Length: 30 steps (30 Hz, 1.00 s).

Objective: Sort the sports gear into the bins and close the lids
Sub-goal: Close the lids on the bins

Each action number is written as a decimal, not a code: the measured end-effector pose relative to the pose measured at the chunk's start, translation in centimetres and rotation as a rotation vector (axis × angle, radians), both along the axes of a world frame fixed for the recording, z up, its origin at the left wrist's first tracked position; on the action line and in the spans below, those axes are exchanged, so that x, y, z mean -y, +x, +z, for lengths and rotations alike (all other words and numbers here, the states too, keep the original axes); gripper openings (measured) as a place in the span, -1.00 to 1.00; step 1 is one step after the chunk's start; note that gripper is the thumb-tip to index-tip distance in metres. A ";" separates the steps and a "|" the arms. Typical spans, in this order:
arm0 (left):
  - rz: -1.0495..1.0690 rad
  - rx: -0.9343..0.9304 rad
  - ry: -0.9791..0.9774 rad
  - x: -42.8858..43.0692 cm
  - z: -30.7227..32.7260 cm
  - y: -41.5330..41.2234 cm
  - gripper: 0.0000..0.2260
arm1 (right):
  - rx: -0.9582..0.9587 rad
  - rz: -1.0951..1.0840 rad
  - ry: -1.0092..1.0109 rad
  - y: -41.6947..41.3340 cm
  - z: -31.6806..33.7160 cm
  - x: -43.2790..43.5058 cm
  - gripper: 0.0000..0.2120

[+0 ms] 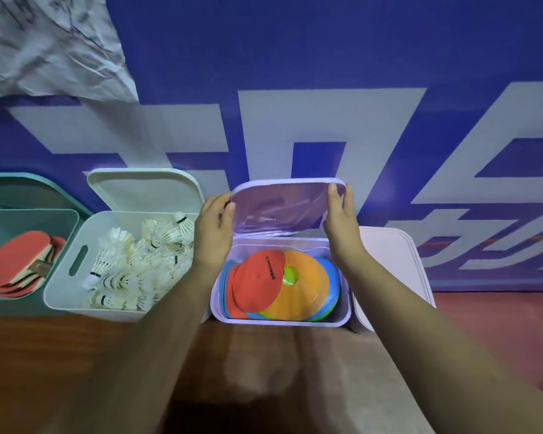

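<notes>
Both hands hold a lilac lid (pixel 282 208) tilted above the back of the lilac bin (pixel 279 319). My left hand (pixel 213 227) grips its left edge and my right hand (pixel 342 220) grips its right edge. Inside the bin lie flat disc cones (pixel 282 286) in red, orange, blue and green. A white bin (pixel 63 289) to the left holds several shuttlecocks (pixel 132 267), its white lid (pixel 145 189) leaning against the wall behind. A teal bin (pixel 29 217) at far left holds red table tennis bats (pixel 16 264).
A pale pink bin with its lid shut (pixel 389 261) stands right of the lilac bin. All bins line up on the floor against a blue and white banner wall (pixel 295 89). A teal lid (pixel 32 189) leans behind the teal bin.
</notes>
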State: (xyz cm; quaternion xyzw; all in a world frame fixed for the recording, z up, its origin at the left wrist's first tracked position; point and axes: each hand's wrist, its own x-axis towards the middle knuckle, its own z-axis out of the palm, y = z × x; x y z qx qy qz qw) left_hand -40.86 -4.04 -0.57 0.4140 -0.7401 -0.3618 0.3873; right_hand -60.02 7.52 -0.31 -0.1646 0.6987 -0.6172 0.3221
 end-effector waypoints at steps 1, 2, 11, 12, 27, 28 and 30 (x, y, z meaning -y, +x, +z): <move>-0.008 -0.022 -0.015 -0.6 0.7 0.2 -0.79 | 0.050 -0.008 0.005 0.1 0.2 -0.4 -0.16; -0.024 -0.035 -0.044 -1.3 1.4 0.5 -0.80 | 0.116 -0.017 -0.008 0.2 0.5 -1.0 -0.13; -0.349 0.135 -0.293 -9.4 0.0 3.1 -0.72 | 0.676 -0.073 -0.294 3.1 1.0 -5.6 -0.71; -0.328 0.136 -0.187 -9.8 -0.7 3.5 -0.67 | 0.626 -0.088 -0.248 3.1 0.5 -6.3 -0.68; -0.159 0.479 -0.067 -9.2 -9.6 6.9 -0.33 | 0.267 -0.005 0.008 2.1 -7.3 -11.7 -0.72; -0.262 0.504 -0.009 -9.6 -9.9 6.9 -0.23 | 0.210 -0.013 0.053 1.8 -7.5 -11.4 -0.72; -0.436 0.624 -0.040 -10.0 -10.7 6.9 -0.11 | 0.017 0.015 0.171 0.9 -7.9 -11.1 -0.72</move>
